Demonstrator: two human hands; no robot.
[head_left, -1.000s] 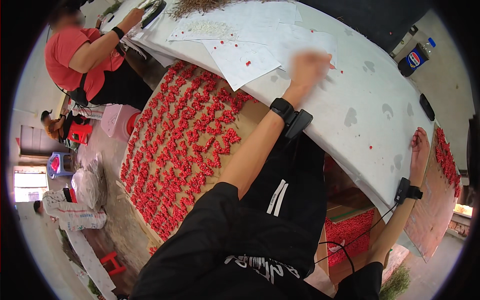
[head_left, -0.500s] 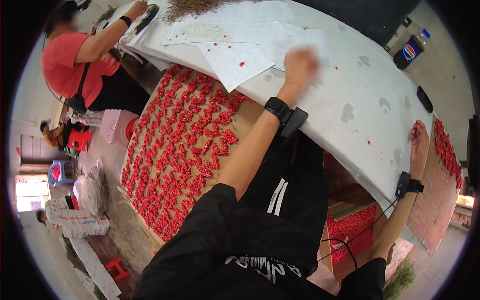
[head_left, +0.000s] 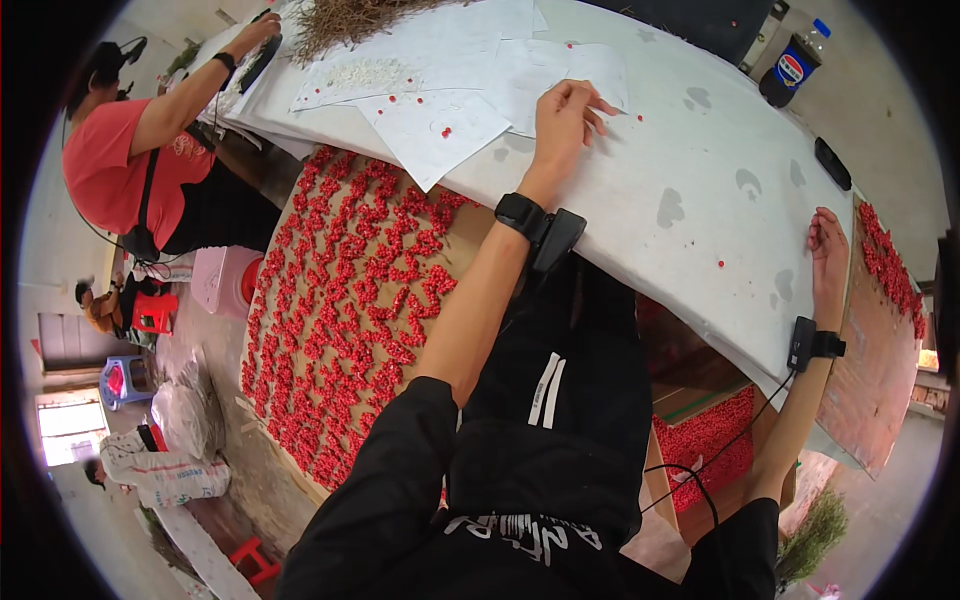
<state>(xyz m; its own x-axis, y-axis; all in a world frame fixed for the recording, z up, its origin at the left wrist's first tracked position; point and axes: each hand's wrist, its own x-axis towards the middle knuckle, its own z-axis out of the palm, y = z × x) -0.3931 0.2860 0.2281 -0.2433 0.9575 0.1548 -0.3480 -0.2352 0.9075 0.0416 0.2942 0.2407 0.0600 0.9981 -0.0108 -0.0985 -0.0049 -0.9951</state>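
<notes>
My left hand [head_left: 566, 128] is over the white-covered table [head_left: 690, 150], its fingers loosely bent and apart, with nothing visible in them. It is beside white paper sheets [head_left: 440, 125] with a few loose red berries [head_left: 446, 132] on them. At the table's right end, my right hand [head_left: 828, 245] has half-curled fingers and holds nothing that I can see. It is close to a board [head_left: 865, 400] carrying a bunch of red berries [head_left: 885, 265]. Below my left forearm lies a large brown board [head_left: 465, 255] covered with rows of red berry clusters [head_left: 345, 300].
Brown twigs [head_left: 350, 22] lie at the table's far side. A dark drink bottle [head_left: 795, 65] and a black oblong object [head_left: 832, 164] are at the right. A box of red berries [head_left: 705, 440] sits below the table. A person in a red shirt [head_left: 130, 160] works at far left.
My left hand's blur is gone and its fingers now show apart. The whole view has shifted, so things sit slightly further left. My right hand stays by the board.
</notes>
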